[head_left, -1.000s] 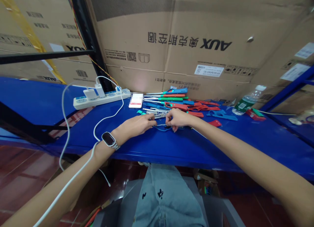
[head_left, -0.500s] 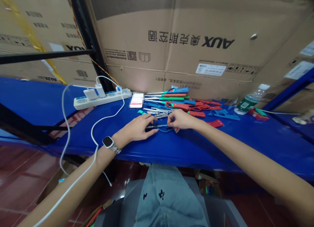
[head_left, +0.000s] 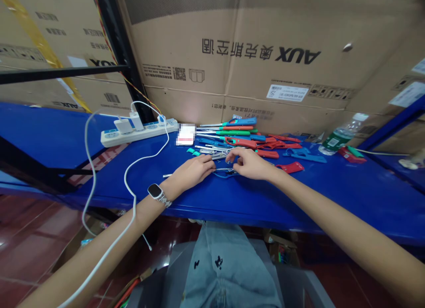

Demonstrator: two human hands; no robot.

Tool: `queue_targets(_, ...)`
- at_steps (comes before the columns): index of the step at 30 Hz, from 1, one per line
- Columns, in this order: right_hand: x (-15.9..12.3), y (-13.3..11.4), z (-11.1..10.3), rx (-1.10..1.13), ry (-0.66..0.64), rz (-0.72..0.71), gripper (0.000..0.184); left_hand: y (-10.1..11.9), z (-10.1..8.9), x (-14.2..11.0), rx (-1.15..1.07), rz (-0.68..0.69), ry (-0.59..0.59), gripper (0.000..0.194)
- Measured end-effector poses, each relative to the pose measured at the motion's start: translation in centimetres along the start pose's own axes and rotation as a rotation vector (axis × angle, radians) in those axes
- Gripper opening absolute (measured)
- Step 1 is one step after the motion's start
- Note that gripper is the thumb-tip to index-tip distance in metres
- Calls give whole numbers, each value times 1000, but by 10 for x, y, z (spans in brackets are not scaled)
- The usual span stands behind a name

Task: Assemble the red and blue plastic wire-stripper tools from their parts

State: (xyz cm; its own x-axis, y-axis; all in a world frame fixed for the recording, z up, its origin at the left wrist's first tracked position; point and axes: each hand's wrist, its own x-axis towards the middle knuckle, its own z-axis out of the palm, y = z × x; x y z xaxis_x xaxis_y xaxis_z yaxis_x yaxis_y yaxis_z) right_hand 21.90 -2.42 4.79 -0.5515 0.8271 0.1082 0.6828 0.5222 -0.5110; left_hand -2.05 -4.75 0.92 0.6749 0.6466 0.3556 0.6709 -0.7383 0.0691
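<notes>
A long-nosed lighter with an open blue shell (head_left: 223,175) lies flat on the blue shelf between my hands. My left hand (head_left: 193,171) is closed over the lighter's metal tube, whose tip (head_left: 167,175) sticks out left of the hand. At the other end, my right hand (head_left: 249,164) bends over the shell with thumb and index finger curled at its inner parts. The fingertips hide what exactly they pinch. Just behind lie loose metal tubes (head_left: 219,156) and a small green piece (head_left: 193,152).
Finished-looking lighters (head_left: 237,133) are heaped at the back, with red shell halves (head_left: 291,167) and blue ones (head_left: 305,155) to the right. A plastic bottle (head_left: 341,135) leans there. A power strip (head_left: 139,133) sits left; its white cable (head_left: 134,210) crosses my left forearm.
My left hand has turned and closed along the tube, so the tip now shows on its left. My right hand has shifted slightly right, its fingers more curled over the shell.
</notes>
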Motion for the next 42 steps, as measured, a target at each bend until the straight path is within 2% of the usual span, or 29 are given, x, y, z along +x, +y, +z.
queue_targets(3, -17, 8, 1, -200, 127, -72, 18, 0, 0, 0, -12, -6, -6, 29)
queue_targets(5, -28, 14, 4, -334, 156, -72, 21, 0, -1, -1, -17, -8, -9, 28)
queue_targets(8, -38, 22, 8, -414, 171, -45, 25, -1, 0, -1, -28, 7, 3, 29)
queue_targets(13, -36, 29, 12, -440, 158, -44, 28, -4, 2, -2, -38, 30, 12, 31)
queue_targets(19, -29, 33, 10, -505, 100, -235, 33, -7, 0, -3, -59, 47, 7, 36)
queue_targets(22, -26, 37, 8, -495, 66, -281, 32, -8, -1, -3, -70, 38, 5, 37)
queue_targets(29, -27, 37, 11, -537, 103, -219, 38, -10, 0, -9, -206, -38, 13, 25)
queue_targets(33, -29, 34, 13, -554, 115, -184, 38, -9, -6, -16, -201, -80, 0, 32)
queue_targets(36, -28, 32, 12, -547, 110, -177, 37, -8, -10, -18, -166, -66, 0, 38)
queue_targets(42, -27, 32, 9, -524, 89, -187, 31, -13, -10, -15, -196, -11, -31, 28)
